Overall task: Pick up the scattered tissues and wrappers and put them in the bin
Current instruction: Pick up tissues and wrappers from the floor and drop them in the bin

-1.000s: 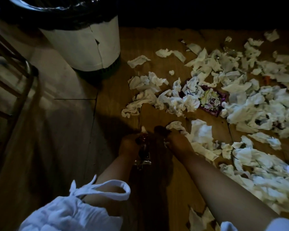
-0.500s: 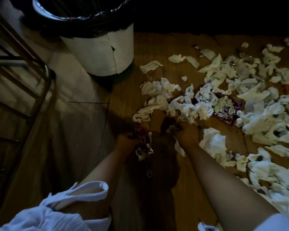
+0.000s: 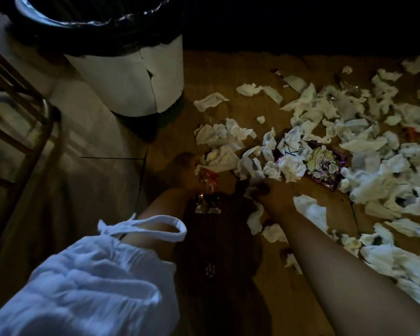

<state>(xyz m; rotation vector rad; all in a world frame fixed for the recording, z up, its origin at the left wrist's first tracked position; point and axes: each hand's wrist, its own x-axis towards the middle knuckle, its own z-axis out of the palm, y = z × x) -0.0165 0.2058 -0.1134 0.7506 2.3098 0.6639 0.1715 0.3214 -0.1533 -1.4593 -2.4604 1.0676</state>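
My left hand [image 3: 183,174] grips a bunch of shiny wrappers [image 3: 207,190], red and silver, that hang down from it just above the wooden floor [image 3: 228,76]. My right hand [image 3: 268,190] is down among crumpled white tissues [image 3: 224,141] and its fingers pinch a tissue [image 3: 255,214] that trails under the wrist. A purple mint wrapper [image 3: 320,163] lies just beyond the right hand. The white bin [image 3: 136,76] with a black liner stands at the upper left, beyond the left hand.
Several more white tissues [image 3: 386,146] cover the floor to the right and far right. A metal chair frame [image 3: 22,122] stands at the left edge. A small dark wrapper [image 3: 209,269] lies on the floor between my forearms.
Both hands have moved forward toward the tissue pile and the bin. The left hand keeps its wrappers; the right hand has gathered a tissue.
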